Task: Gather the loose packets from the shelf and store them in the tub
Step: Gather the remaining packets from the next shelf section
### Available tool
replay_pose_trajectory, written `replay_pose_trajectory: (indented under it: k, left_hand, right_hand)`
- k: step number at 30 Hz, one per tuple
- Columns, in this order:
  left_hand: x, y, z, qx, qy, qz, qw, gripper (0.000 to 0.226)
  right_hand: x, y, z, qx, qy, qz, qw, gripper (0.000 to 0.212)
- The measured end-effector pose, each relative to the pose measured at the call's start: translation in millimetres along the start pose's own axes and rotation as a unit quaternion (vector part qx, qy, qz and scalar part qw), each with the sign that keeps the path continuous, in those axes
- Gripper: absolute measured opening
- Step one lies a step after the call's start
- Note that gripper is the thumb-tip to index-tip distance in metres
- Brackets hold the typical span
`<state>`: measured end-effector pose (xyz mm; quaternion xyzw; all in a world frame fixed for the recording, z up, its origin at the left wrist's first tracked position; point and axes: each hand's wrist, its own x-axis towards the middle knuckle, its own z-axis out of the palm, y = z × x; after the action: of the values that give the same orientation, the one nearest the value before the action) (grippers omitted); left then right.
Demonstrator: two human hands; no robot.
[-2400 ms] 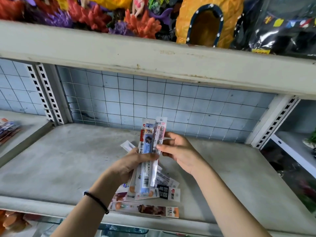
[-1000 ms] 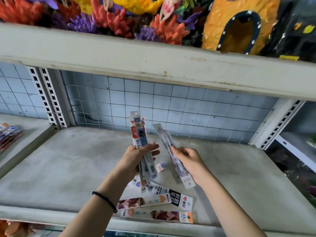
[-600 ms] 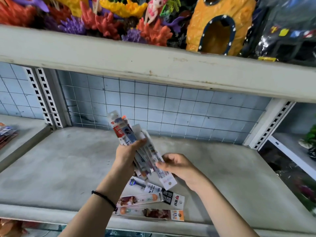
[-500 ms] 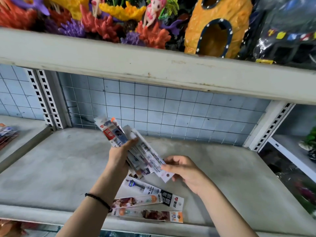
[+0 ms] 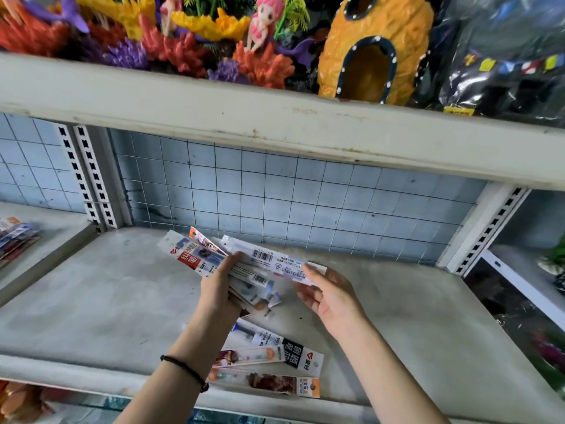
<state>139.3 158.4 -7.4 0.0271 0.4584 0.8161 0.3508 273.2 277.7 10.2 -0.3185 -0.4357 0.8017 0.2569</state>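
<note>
My left hand (image 5: pixel 220 290) grips a fanned bundle of long narrow packets (image 5: pixel 201 255) above the grey shelf (image 5: pixel 91 301), their tops tilted up and to the left. My right hand (image 5: pixel 328 293) holds the right end of a white barcode packet (image 5: pixel 269 260) between thumb and fingers, laying it across the bundle. Three more loose packets (image 5: pixel 275 356) lie on the shelf near its front edge, below my hands. No tub is in view.
A tiled wall (image 5: pixel 275 194) backs the shelf. The upper shelf's beam (image 5: pixel 275 123) overhangs my hands and carries coral ornaments (image 5: pixel 183 47) and a yellow pineapple house (image 5: pixel 373 50). More packets (image 5: pixel 15 237) lie on the left neighbouring shelf. Slotted uprights (image 5: pixel 88 179) stand at both sides.
My left hand has tilted the bundle further left and flatter. My right hand has brought a packet picked up from the shelf onto the bundle and now lays it across the top.
</note>
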Motion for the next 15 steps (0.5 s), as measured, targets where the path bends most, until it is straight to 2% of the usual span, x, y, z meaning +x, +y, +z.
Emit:
replay_pose_trajectory:
  k: [6, 7, 9, 12, 15]
  left_hand:
    - [-10.1, -4.8, 8.0, 0.018, -0.06, -0.019, 0.998, 0.006]
    - [-10.6, -4.4, 5.8, 0.034, -0.067, -0.022, 0.997, 0.012]
    - [-9.9, -5.0, -0.7, 0.063, -0.052, -0.016, 0.997, 0.018]
    - [-6.6, -1.0, -10.4, 0.057, -0.014, 0.004, 0.998, 0.009]
    - [-4.6, 6.2, -11.9, 0.115, -0.02, 0.051, 0.992, 0.014]
  right_hand:
    - [3.4, 1.7, -2.0, 0.088, 0.03, 0.006, 0.996, 0.018]
    - [5.0, -0.1, -5.6, 0.114, 0.028, -0.008, 0.993, 0.019]
    - [8.6, -5.4, -15.0, 0.16, 0.022, -0.049, 0.986, 0.017]
    - [11.2, -16.9, -27.3, 0.191, 0.0, -0.091, 0.977, 0.006]
    - [13.0, -29.8, -34.9, 0.147, -0.015, -0.135, 0.98, 0.012]
